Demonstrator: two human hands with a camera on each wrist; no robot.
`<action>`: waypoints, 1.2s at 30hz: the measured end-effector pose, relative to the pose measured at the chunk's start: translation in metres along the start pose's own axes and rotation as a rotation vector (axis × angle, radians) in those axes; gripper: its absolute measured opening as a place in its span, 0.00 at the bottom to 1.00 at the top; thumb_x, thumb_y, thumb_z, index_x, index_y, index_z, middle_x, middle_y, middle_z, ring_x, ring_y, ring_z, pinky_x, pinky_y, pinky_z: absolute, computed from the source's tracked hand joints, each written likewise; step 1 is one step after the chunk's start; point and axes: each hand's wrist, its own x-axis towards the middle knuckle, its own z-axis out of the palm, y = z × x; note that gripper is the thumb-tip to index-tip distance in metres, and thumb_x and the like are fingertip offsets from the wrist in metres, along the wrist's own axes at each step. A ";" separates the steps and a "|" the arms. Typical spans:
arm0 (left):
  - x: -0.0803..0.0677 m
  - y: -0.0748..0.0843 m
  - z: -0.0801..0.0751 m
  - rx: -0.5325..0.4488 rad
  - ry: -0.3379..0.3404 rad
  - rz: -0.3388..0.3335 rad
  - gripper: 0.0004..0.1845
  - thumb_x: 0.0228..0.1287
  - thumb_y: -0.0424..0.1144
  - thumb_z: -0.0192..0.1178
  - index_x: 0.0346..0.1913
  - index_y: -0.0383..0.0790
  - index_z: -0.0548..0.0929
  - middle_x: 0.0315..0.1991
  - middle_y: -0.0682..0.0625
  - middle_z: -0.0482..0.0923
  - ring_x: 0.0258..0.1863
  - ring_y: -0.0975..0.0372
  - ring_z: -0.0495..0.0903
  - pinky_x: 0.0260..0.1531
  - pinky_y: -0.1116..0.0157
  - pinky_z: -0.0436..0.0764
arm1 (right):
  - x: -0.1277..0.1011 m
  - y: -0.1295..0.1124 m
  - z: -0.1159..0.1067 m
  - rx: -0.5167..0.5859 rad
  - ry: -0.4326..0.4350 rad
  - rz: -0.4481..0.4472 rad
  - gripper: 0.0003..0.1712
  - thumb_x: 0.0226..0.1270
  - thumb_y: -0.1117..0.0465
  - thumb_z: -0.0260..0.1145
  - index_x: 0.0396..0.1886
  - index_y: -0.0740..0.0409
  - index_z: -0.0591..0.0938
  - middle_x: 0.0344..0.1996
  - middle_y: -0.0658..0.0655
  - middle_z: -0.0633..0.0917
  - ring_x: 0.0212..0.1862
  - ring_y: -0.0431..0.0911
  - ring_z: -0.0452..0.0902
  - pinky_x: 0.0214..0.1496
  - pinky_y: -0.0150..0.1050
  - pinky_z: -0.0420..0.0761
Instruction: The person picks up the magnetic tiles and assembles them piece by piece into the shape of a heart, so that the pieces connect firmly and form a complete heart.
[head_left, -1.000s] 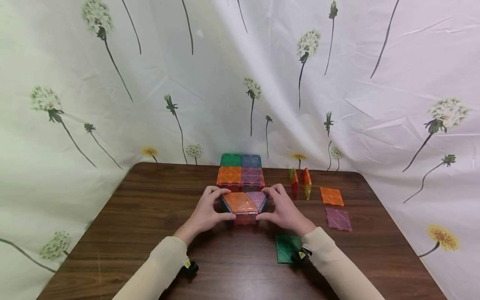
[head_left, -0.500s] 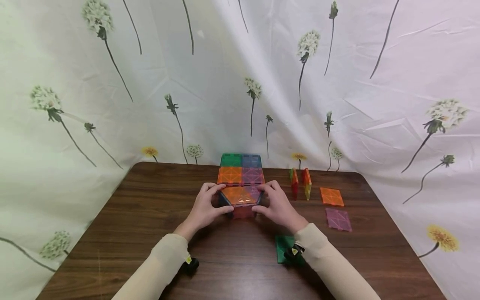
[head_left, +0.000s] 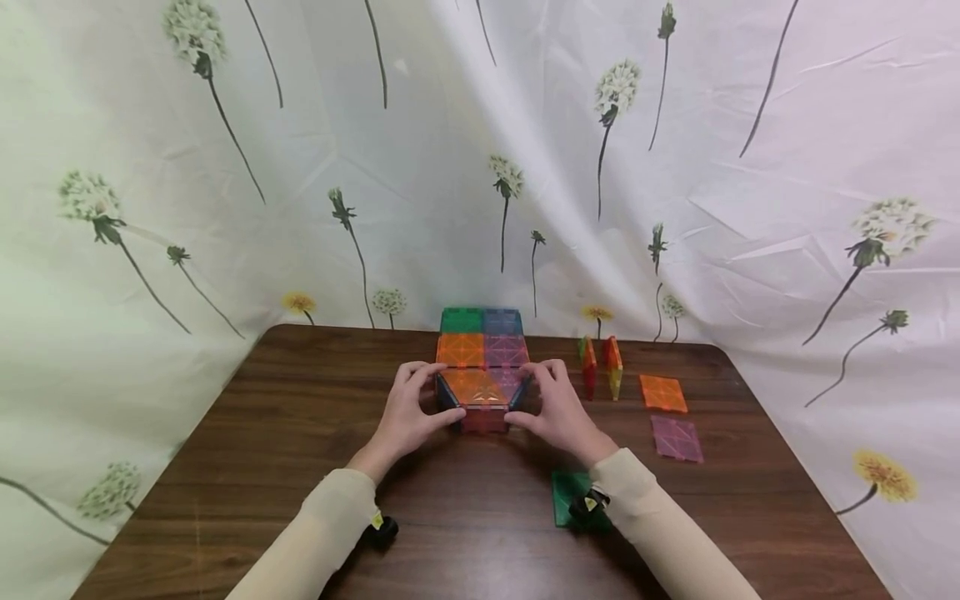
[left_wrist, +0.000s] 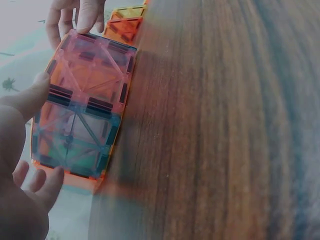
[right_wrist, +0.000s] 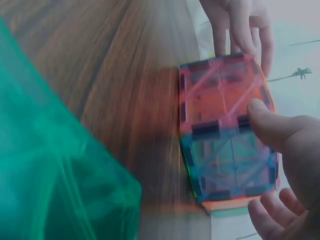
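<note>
A small box of magnetic tiles (head_left: 480, 398), orange on top with blue, pink and red sides, stands on the brown table (head_left: 300, 433). My left hand (head_left: 420, 404) grips its left side and my right hand (head_left: 551, 404) grips its right side, thumbs at the front and fingers over the top edge. Its far side meets a larger tile block (head_left: 482, 340) of green, blue, orange and pink squares. The left wrist view shows the box's pink and blue tiles (left_wrist: 85, 105) with my thumb (left_wrist: 27, 100) on them. The right wrist view shows the same box (right_wrist: 225, 130).
Two upright tile pairs (head_left: 600, 367) stand right of the block. An orange tile (head_left: 663, 392) and a pink tile (head_left: 677, 437) lie flat further right. A green tile (head_left: 566, 492) lies under my right wrist. A flowered curtain (head_left: 225, 208) hangs round the table's far and side edges.
Both hands have slid the small tile box away from me across the table, up to the larger block. The loose tiles have not moved.
</note>
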 end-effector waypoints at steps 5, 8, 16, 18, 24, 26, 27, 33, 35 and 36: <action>0.001 0.001 0.003 -0.007 -0.055 -0.045 0.48 0.54 0.41 0.83 0.76 0.40 0.69 0.70 0.39 0.59 0.69 0.44 0.72 0.61 0.48 0.81 | 0.002 0.007 -0.001 -0.029 -0.020 0.058 0.60 0.56 0.40 0.83 0.81 0.56 0.63 0.73 0.64 0.65 0.68 0.59 0.73 0.69 0.56 0.77; 0.000 0.001 0.005 -0.020 -0.065 -0.056 0.47 0.56 0.40 0.82 0.76 0.40 0.68 0.71 0.38 0.57 0.70 0.44 0.68 0.62 0.47 0.80 | 0.003 0.009 0.001 -0.017 -0.063 0.058 0.63 0.58 0.38 0.81 0.84 0.57 0.59 0.76 0.63 0.66 0.71 0.58 0.72 0.70 0.56 0.76; 0.000 0.001 0.007 -0.034 -0.042 -0.025 0.43 0.58 0.40 0.81 0.74 0.39 0.71 0.71 0.38 0.57 0.69 0.43 0.68 0.60 0.46 0.82 | 0.004 0.006 0.001 -0.024 -0.083 0.070 0.63 0.61 0.37 0.79 0.85 0.58 0.57 0.77 0.63 0.67 0.75 0.58 0.68 0.73 0.58 0.72; 0.000 0.003 0.007 -0.032 -0.042 -0.028 0.44 0.58 0.42 0.81 0.75 0.40 0.70 0.71 0.38 0.57 0.69 0.43 0.69 0.60 0.46 0.82 | 0.004 0.005 0.001 -0.032 -0.087 0.072 0.63 0.61 0.38 0.79 0.85 0.58 0.57 0.78 0.64 0.67 0.75 0.58 0.68 0.73 0.58 0.72; 0.000 0.008 0.005 -0.018 -0.059 -0.055 0.48 0.57 0.50 0.81 0.77 0.44 0.68 0.73 0.40 0.57 0.69 0.44 0.69 0.63 0.46 0.80 | 0.002 -0.001 -0.001 -0.034 -0.078 0.077 0.62 0.60 0.38 0.80 0.83 0.61 0.60 0.72 0.65 0.73 0.68 0.59 0.75 0.68 0.56 0.78; -0.001 0.010 0.004 0.010 -0.057 -0.057 0.49 0.56 0.53 0.81 0.77 0.45 0.68 0.74 0.40 0.57 0.69 0.45 0.69 0.64 0.45 0.79 | 0.001 -0.003 -0.002 -0.018 -0.074 0.068 0.59 0.61 0.39 0.80 0.82 0.63 0.63 0.67 0.64 0.76 0.64 0.58 0.78 0.65 0.55 0.81; -0.001 0.011 0.003 0.027 -0.054 -0.060 0.50 0.55 0.54 0.81 0.77 0.46 0.68 0.74 0.40 0.57 0.70 0.45 0.68 0.65 0.44 0.77 | 0.000 -0.005 -0.002 -0.013 -0.068 0.058 0.58 0.61 0.40 0.80 0.81 0.64 0.65 0.64 0.63 0.78 0.62 0.57 0.79 0.63 0.54 0.82; 0.001 0.014 0.004 0.135 -0.071 -0.102 0.58 0.46 0.64 0.82 0.78 0.52 0.65 0.77 0.38 0.51 0.73 0.40 0.63 0.69 0.37 0.69 | -0.004 -0.014 -0.002 0.075 -0.053 0.022 0.39 0.65 0.47 0.79 0.66 0.66 0.78 0.51 0.63 0.81 0.55 0.55 0.86 0.57 0.49 0.86; 0.002 0.016 0.004 0.159 -0.087 -0.117 0.60 0.44 0.66 0.82 0.79 0.53 0.64 0.79 0.38 0.48 0.74 0.39 0.61 0.69 0.36 0.69 | -0.006 -0.017 -0.002 0.097 -0.059 0.022 0.35 0.66 0.48 0.78 0.63 0.65 0.80 0.50 0.64 0.81 0.53 0.55 0.87 0.54 0.48 0.87; 0.002 0.016 0.005 0.175 -0.096 -0.122 0.61 0.43 0.67 0.82 0.79 0.53 0.63 0.79 0.37 0.47 0.74 0.38 0.61 0.69 0.35 0.69 | -0.007 -0.019 -0.003 0.106 -0.059 0.019 0.33 0.67 0.48 0.78 0.62 0.65 0.81 0.49 0.63 0.82 0.53 0.55 0.88 0.54 0.48 0.87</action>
